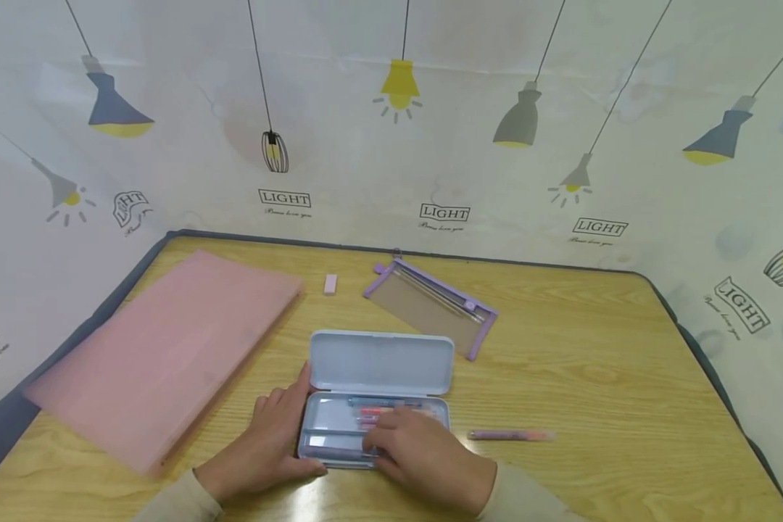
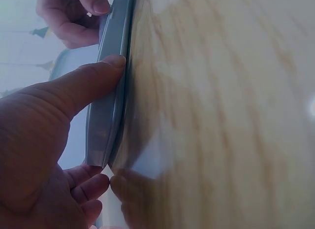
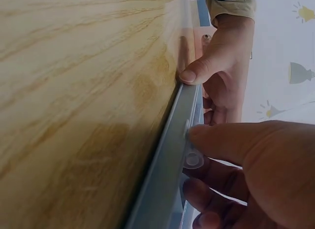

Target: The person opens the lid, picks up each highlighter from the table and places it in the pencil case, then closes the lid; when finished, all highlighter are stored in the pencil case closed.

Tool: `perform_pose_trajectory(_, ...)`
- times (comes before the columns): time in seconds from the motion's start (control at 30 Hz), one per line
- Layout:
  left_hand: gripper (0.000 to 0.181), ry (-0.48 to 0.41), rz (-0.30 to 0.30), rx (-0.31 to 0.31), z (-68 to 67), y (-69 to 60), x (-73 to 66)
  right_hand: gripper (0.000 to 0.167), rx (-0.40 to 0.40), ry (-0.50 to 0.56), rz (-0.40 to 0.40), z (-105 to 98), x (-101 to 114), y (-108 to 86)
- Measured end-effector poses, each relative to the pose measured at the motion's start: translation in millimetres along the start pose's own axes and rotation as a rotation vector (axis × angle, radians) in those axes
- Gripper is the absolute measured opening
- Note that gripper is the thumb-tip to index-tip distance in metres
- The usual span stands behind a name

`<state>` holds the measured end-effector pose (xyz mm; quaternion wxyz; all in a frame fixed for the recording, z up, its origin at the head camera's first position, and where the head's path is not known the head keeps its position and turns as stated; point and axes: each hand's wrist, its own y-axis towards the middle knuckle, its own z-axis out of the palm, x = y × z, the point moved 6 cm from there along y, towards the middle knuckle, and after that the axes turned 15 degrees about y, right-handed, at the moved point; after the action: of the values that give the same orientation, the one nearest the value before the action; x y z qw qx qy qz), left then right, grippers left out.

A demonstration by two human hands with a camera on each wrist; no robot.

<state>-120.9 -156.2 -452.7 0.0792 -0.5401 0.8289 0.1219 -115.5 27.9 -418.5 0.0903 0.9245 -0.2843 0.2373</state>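
Note:
A light blue pencil case (image 1: pixel 381 362) lies on the table with its lid raised. My left hand (image 1: pixel 270 431) grips the case's left end, the thumb (image 2: pixel 93 83) on the front wall and the fingers round the side. My right hand (image 1: pixel 424 449) reaches into the front compartment and pinches a purple pen (image 1: pixel 339 453) lying along it. The pen's clear round end (image 3: pixel 193 160) shows between thumb and fingers in the right wrist view. Several pens (image 1: pixel 372 412) in blue, pink and purple lie in the rear compartment, partly hidden by the right hand.
A purple and orange pen (image 1: pixel 510 435) lies right of the case. Behind it is a mesh zip pouch (image 1: pixel 424 301) with purple trim, and a small pink eraser (image 1: pixel 330 284). A large pink folder (image 1: pixel 176 355) covers the table's left side. A printed cloth (image 1: pixel 346 145) hangs behind.

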Motion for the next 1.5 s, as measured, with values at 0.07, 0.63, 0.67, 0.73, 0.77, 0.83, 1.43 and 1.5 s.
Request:
perform_pose_trajectory(0.07, 0.136, 0.001, 0.000, -0.002, 0.0, -0.2, 0.1, 0.012, -0.006, -0.032, -0.022, 0.1, 1.4, -0.7)
perform_pose_trajectory(0.63, 0.136, 0.007, 0.015, -0.019, -1.1, -1.2, -1.0, 0.019, -0.044, 0.082, -0.002, -17.0, -2.8, -17.4)
perform_pose_trajectory(0.67, 0.136, 0.009, 0.016, -0.020, -1.2, -1.2, -1.0, 0.020, -0.061, 0.099, 0.010, -21.5, -5.1, -21.0)
perform_pose_trajectory(0.73, 0.136, 0.010, 0.018, -0.018, -1.2, -1.1, -1.0, 0.019, -0.084, 0.135, 0.052, -31.5, -11.4, -28.8)
perform_pose_trajectory(0.77, 0.136, 0.009, 0.017, -0.016, -1.1, -1.1, -0.9, 0.019, -0.096, 0.152, 0.076, -36.5, -15.3, -33.3)
perform_pose_trajectory(0.83, 0.136, 0.005, 0.013, -0.009, -0.7, -0.9, -0.6, 0.018, -0.116, 0.190, 0.126, -45.8, -23.8, -43.3)
perform_pose_trajectory(1.43, 0.136, 0.001, -0.003, 0.002, -0.4, -0.4, -0.9, 0.027, -0.183, 0.394, 0.648, -78.0, -124.4, -147.2)
perform_pose_trajectory(1.5, 0.135, 0.000, -0.003, 0.005, -0.4, -0.4, -0.9, 0.031, -0.174, 0.374, 0.721, -76.0, -132.4, -158.0)
